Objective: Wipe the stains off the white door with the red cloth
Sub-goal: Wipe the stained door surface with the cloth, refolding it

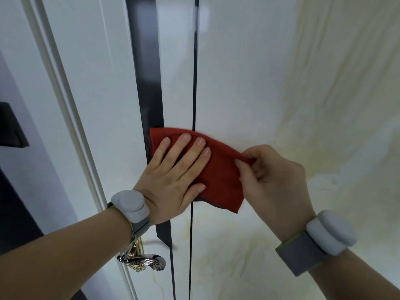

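Against the white door (238,83), stains (249,245) trailing at 5 o'clock, the red cloth (218,176) is lying, probably limp and light. My left hand (171,176) is pressing it flat, fingers spread; my right hand (270,178) is pinching its 3 o'clock edge.

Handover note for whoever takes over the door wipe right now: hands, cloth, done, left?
Left hand: flat, fingers straight, pressing the red cloth onto the white door, over the thin black strip.
Right hand: pinches the cloth's right edge.
Done: the panel above the cloth looks white.
Left: yellowish stains to the right of the cloth and below it, not yet wiped.
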